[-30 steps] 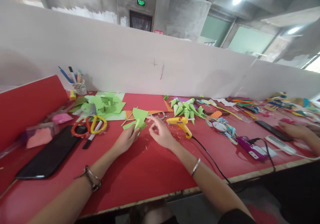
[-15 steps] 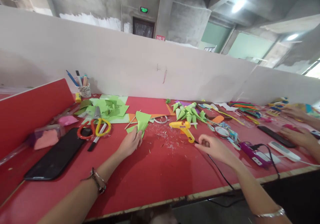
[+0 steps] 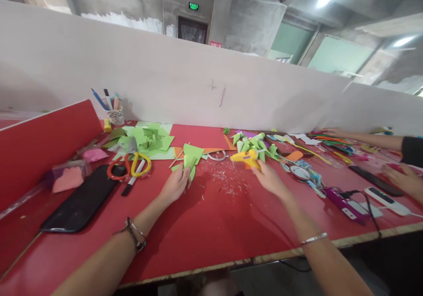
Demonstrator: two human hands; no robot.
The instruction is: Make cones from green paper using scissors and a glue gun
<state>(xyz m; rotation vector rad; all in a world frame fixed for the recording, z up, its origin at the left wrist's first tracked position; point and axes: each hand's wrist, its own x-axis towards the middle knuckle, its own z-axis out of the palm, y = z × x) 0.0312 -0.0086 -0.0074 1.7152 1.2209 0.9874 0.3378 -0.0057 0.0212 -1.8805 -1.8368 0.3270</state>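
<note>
Holding folded green paper (image 3: pixel 193 152), angular yellow glue gun (image 3: pixel 247 158)

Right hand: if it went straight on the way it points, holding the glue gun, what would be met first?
Probably the green paper cones, beyond the yellow glue gun in the right hand, though depth is unclear.

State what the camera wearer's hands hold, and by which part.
The left hand holds green paper near its lower end; the right hand holds the yellow glue gun by its handle.
</note>
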